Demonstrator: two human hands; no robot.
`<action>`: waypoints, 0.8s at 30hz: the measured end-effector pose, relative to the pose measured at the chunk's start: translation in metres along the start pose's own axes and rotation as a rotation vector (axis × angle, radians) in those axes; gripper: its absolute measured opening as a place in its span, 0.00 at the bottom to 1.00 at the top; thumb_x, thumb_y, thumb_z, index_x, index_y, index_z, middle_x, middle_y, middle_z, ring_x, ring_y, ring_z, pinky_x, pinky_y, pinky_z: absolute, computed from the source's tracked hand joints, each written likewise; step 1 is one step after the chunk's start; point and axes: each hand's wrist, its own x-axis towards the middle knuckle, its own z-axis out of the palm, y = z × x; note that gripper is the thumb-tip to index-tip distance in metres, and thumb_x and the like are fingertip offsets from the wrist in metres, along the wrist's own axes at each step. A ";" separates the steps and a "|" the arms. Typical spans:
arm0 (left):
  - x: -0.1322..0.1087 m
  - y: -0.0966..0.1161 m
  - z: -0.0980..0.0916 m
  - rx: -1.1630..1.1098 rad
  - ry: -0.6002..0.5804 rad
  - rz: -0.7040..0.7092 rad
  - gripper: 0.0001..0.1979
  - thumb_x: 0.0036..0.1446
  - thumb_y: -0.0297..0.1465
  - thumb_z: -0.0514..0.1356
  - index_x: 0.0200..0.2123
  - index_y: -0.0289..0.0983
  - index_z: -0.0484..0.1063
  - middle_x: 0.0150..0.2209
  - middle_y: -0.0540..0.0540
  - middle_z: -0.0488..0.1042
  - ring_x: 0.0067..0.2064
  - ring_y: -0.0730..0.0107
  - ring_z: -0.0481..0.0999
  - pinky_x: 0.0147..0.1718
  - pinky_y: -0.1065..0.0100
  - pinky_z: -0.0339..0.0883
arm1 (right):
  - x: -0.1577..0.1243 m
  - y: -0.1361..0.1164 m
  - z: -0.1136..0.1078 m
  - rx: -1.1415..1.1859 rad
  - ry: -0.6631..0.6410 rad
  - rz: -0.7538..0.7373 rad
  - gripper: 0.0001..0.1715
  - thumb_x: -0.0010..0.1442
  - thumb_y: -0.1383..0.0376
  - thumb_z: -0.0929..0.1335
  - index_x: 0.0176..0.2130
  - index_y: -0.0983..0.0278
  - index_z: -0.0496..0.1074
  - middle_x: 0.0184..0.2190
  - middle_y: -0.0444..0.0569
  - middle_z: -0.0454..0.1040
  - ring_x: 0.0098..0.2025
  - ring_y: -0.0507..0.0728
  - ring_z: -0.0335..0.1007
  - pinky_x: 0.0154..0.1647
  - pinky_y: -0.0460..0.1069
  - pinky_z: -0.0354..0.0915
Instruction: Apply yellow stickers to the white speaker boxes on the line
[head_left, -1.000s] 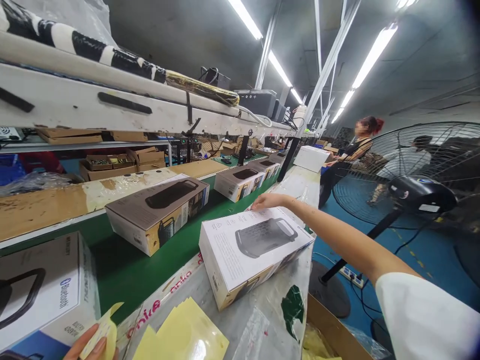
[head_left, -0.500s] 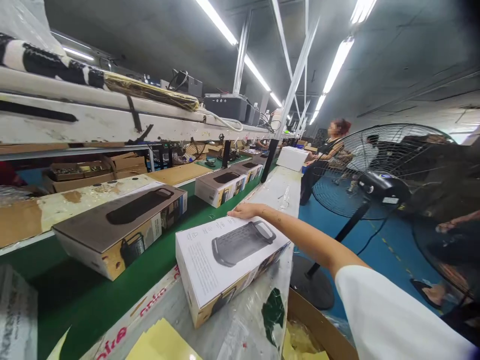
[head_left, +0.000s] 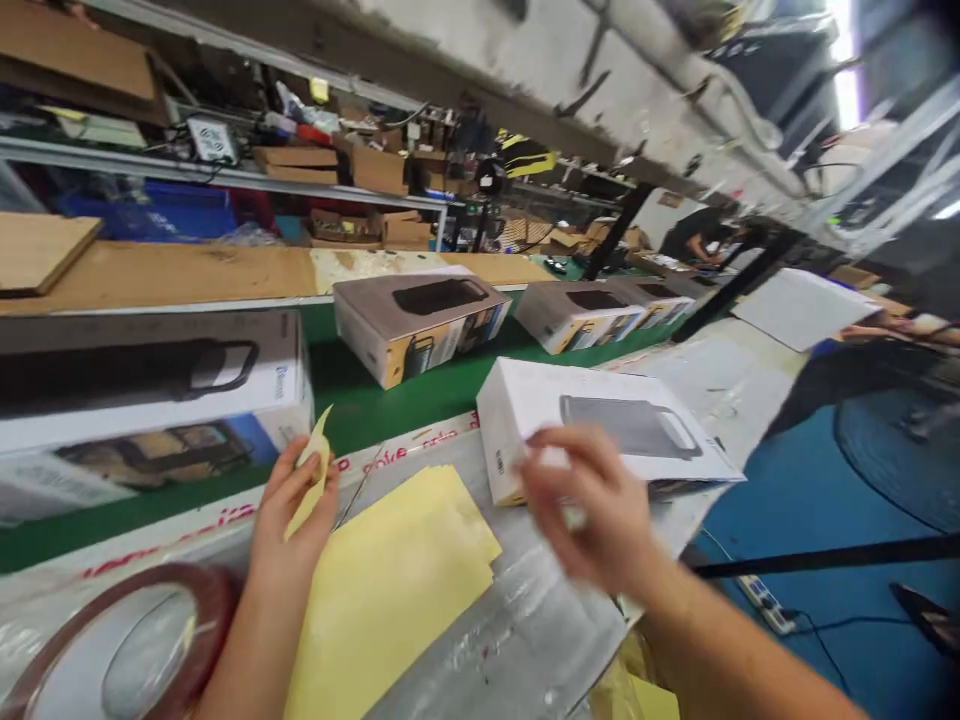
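Note:
My left hand pinches a small curled slip of yellow paper above the front edge of the green belt. Blurred by motion, my right hand is raised with bent fingers before a white printed box; whether it touches the box or holds anything is unclear. That box lies on the grey work surface, its upper face showing a dark speaker-like device with a handle. A stack of yellow sheets spreads between my two arms. Beside my left forearm is a large roll of tape.
Several printed boxes, among them a near one and one farther along, rest on the green belt. A white overhead beam crosses above. Dark posts stand along the line. At right are a fan and a power strip.
My view has swung left and down. My right hand has come off the white box's far edge and moved nearer. My left hand has entered view with the yellow slip.

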 end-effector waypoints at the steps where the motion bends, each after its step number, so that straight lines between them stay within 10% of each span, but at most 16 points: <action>1: -0.002 -0.001 0.001 -0.033 0.022 -0.018 0.15 0.45 0.17 0.63 0.35 0.40 0.77 0.30 0.49 0.77 0.32 0.77 0.76 0.30 0.81 0.71 | -0.009 -0.028 0.018 0.165 -0.049 -0.050 0.17 0.60 0.75 0.63 0.48 0.63 0.68 0.45 0.53 0.66 0.49 0.57 0.68 0.50 0.52 0.70; 4: -0.005 -0.002 0.003 -0.113 0.048 -0.045 0.14 0.46 0.17 0.61 0.34 0.39 0.77 0.30 0.49 0.77 0.31 0.78 0.76 0.30 0.80 0.70 | -0.037 -0.070 0.080 0.275 -0.174 0.131 0.17 0.61 0.75 0.63 0.50 0.65 0.66 0.46 0.56 0.66 0.50 0.59 0.67 0.49 0.53 0.72; 9: -0.003 -0.004 0.001 -0.164 0.019 -0.076 0.15 0.42 0.17 0.63 0.34 0.39 0.77 0.30 0.50 0.78 0.29 0.74 0.76 0.26 0.76 0.69 | -0.057 -0.050 0.145 0.159 -0.149 0.428 0.21 0.62 0.75 0.62 0.55 0.64 0.61 0.49 0.59 0.65 0.52 0.62 0.68 0.51 0.59 0.73; 24: 0.000 -0.012 -0.006 -0.156 -0.078 -0.080 0.20 0.40 0.21 0.68 0.39 0.38 0.74 0.31 0.49 0.77 0.27 0.70 0.75 0.22 0.73 0.68 | -0.046 -0.069 0.152 -0.113 -0.197 0.393 0.33 0.62 0.77 0.58 0.65 0.66 0.53 0.53 0.65 0.59 0.54 0.68 0.63 0.47 0.66 0.72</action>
